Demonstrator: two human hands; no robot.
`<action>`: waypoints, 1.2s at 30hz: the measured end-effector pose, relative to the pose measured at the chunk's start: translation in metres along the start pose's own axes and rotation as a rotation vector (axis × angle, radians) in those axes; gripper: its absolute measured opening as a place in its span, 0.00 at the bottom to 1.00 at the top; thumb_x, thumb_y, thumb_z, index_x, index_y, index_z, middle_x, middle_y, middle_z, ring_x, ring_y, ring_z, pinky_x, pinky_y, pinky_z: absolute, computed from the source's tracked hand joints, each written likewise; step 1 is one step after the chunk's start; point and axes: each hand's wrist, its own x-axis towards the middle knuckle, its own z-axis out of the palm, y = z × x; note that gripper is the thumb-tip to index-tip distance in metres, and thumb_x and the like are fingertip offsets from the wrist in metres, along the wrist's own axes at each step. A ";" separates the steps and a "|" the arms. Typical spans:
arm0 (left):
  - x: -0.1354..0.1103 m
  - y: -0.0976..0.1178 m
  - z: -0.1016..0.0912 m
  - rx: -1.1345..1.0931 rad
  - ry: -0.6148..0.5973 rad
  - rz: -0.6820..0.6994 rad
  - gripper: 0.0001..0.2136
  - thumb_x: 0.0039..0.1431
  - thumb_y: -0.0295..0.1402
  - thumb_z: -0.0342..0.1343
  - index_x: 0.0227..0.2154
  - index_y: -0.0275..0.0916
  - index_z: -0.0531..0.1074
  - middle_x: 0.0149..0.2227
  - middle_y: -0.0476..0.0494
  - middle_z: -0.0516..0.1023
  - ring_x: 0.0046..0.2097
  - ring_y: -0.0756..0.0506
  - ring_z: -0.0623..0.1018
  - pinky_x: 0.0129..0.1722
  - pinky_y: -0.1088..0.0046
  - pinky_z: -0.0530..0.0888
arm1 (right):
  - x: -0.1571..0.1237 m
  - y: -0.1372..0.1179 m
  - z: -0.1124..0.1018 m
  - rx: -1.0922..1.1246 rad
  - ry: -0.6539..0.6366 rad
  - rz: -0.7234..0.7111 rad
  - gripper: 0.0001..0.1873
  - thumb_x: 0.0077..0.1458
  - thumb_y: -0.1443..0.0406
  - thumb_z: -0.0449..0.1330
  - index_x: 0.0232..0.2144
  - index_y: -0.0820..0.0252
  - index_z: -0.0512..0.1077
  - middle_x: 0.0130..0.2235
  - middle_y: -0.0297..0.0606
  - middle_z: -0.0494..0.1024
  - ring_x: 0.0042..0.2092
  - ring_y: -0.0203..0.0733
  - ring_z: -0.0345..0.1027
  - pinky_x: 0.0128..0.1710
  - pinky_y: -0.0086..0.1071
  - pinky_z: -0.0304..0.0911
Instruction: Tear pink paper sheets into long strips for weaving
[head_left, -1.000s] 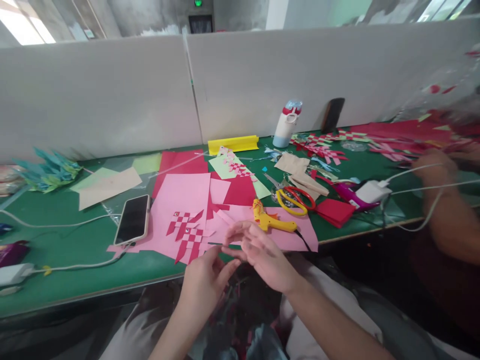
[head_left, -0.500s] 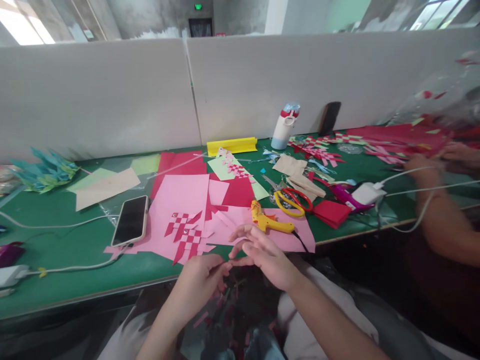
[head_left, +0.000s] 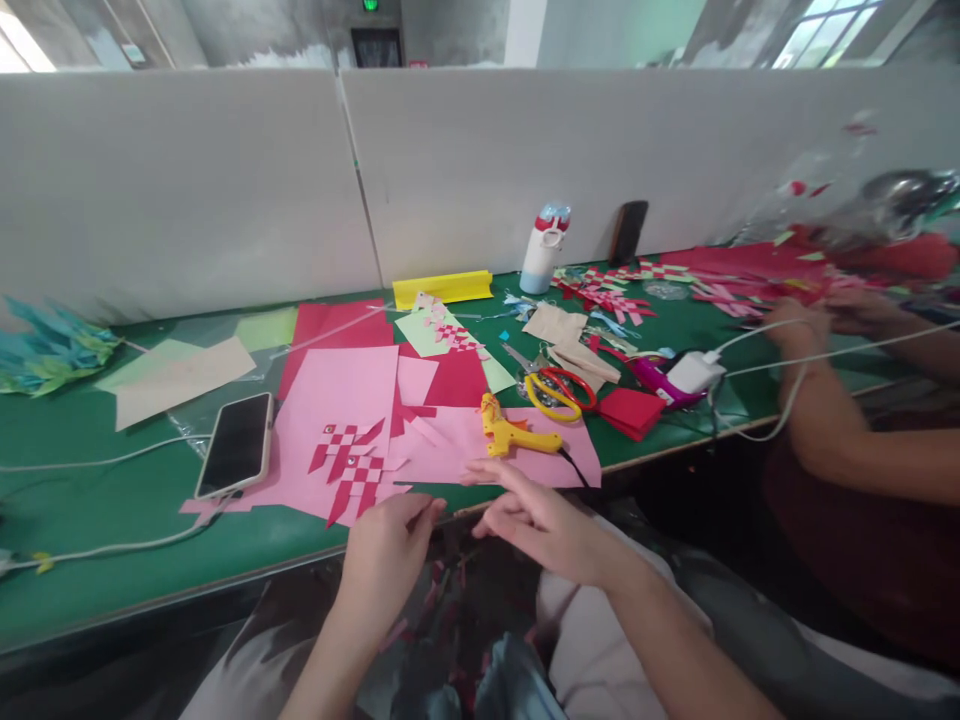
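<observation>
Lying on the pink sheet [head_left: 356, 375] at eleven o'clock from our left hand [head_left: 390, 550] are two woven fish [head_left: 361, 480], close together, checkered red and pink, each with one round eye and pointed red paper ends angling off. Our left hand curls its fingers in toward the thumb by the edge of the green bench [head_left: 150, 515]; we cannot tell whether they grip anything. Our right hand [head_left: 544, 525] is released, its fingers loosely spread.

With twelve straight ahead from between our hands, we count one yellow glue gun [head_left: 517, 434] at one o'clock, one pair of scissors [head_left: 556, 394] with red and yellow handles just beyond it, one phone [head_left: 236, 445] between nine and ten, and one white-and-blue bottle [head_left: 540, 260] between twelve and one. One third fish [head_left: 456, 338] lies on a pale green sheet [head_left: 417, 336] near twelve. Well apart, at two o'clock, we see a co-worker's two hands [head_left: 801, 322].
</observation>
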 end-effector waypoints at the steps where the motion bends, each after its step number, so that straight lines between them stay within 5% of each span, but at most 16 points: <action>1: 0.000 -0.002 -0.001 0.037 -0.033 0.005 0.17 0.61 0.39 0.46 0.22 0.40 0.74 0.22 0.46 0.75 0.25 0.47 0.72 0.26 0.72 0.61 | -0.001 0.001 -0.009 -0.143 0.075 0.010 0.21 0.61 0.59 0.52 0.56 0.51 0.59 0.56 0.44 0.67 0.42 0.39 0.73 0.44 0.37 0.67; 6: -0.005 -0.003 -0.005 -0.032 -0.256 0.022 0.13 0.54 0.34 0.52 0.41 0.45 0.77 0.29 0.48 0.80 0.29 0.46 0.75 0.30 0.72 0.65 | 0.013 0.017 -0.055 -0.810 0.488 -0.058 0.13 0.57 0.66 0.54 0.44 0.58 0.71 0.47 0.42 0.75 0.48 0.46 0.68 0.50 0.40 0.62; 13: -0.010 0.000 -0.009 -0.005 -0.250 0.002 0.14 0.57 0.38 0.50 0.43 0.43 0.75 0.27 0.48 0.79 0.30 0.44 0.76 0.29 0.70 0.66 | 0.038 0.034 -0.070 -1.246 0.294 0.061 0.25 0.51 0.59 0.61 0.51 0.62 0.68 0.48 0.50 0.71 0.51 0.55 0.63 0.50 0.44 0.59; 19: -0.011 -0.025 -0.021 0.191 -0.064 -0.160 0.10 0.57 0.38 0.50 0.36 0.43 0.75 0.28 0.47 0.79 0.31 0.42 0.77 0.31 0.69 0.67 | 0.048 0.035 -0.070 -1.404 0.205 0.089 0.20 0.56 0.59 0.57 0.48 0.66 0.69 0.44 0.53 0.73 0.47 0.56 0.65 0.46 0.43 0.59; 22: -0.008 -0.040 -0.024 0.298 0.058 -0.182 0.10 0.57 0.38 0.51 0.36 0.41 0.73 0.29 0.46 0.78 0.32 0.42 0.76 0.31 0.69 0.67 | 0.048 0.035 -0.071 -1.426 0.191 0.066 0.19 0.57 0.63 0.55 0.49 0.67 0.68 0.43 0.53 0.72 0.47 0.56 0.65 0.46 0.43 0.59; 27: 0.005 -0.054 -0.011 0.356 0.212 0.065 0.10 0.55 0.39 0.56 0.37 0.39 0.71 0.39 0.40 0.75 0.41 0.40 0.74 0.39 0.66 0.70 | 0.036 0.026 -0.065 -1.264 0.211 -0.036 0.20 0.59 0.64 0.51 0.52 0.68 0.63 0.47 0.54 0.69 0.51 0.55 0.64 0.49 0.44 0.59; 36: 0.022 -0.044 0.010 0.497 0.239 0.116 0.12 0.59 0.41 0.50 0.34 0.37 0.68 0.36 0.37 0.71 0.39 0.38 0.71 0.41 0.62 0.69 | 0.019 0.003 -0.055 -0.723 0.027 0.029 0.23 0.61 0.57 0.49 0.56 0.58 0.59 0.54 0.48 0.68 0.53 0.50 0.65 0.51 0.39 0.59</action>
